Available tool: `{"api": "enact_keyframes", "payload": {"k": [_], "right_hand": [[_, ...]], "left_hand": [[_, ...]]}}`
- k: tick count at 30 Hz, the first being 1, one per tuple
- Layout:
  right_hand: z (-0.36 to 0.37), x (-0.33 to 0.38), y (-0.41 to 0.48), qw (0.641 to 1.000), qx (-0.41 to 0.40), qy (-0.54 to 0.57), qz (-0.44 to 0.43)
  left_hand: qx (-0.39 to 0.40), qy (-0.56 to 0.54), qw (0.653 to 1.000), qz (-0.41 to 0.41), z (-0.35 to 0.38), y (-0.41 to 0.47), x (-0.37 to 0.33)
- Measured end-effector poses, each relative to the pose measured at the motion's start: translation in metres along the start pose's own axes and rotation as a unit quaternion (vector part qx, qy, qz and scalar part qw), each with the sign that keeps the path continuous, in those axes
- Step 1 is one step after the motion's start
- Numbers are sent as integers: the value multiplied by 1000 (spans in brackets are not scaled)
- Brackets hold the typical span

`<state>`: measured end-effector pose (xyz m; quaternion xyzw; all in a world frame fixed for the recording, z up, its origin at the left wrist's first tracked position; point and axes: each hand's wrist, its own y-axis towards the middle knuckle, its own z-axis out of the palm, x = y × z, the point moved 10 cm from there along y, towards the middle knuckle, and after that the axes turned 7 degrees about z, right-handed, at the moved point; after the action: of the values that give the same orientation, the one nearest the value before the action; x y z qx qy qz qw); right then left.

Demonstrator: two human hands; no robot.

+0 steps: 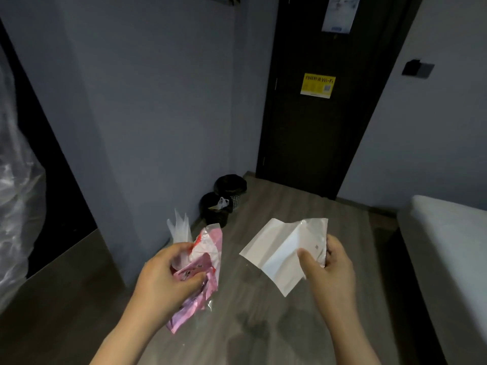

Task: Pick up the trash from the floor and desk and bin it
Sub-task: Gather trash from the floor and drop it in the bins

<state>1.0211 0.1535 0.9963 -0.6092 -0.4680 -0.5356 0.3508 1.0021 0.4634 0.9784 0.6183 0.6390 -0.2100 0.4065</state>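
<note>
Now both hands are up over the floor [263,325]: the left hand [168,275] curls around pink wrappers [208,248], and the right hand [329,262] pinches a white wrapper [282,256]. Two lined bins [216,209] stand by the wall [147,114] ahead.

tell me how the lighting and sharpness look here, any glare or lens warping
Head view: dim, bluish light; the white wrapper is the brightest patch; the pink wrappers look soft; the wide lens bows the door and walls; the bins sink into shadow; the plastic sheet at left shines faintly.
</note>
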Motion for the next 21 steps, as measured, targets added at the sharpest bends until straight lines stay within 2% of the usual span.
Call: {"api": "enact_keyframes", "payload": {"k": [14, 21], "right_hand": [[153, 1, 211, 1000, 3, -24, 9], [206, -18, 301, 996, 13, -90, 22]], "left_hand": [[15, -10, 1000, -21, 10, 258, 95], [38, -11, 998, -45, 32, 346, 138]]}}
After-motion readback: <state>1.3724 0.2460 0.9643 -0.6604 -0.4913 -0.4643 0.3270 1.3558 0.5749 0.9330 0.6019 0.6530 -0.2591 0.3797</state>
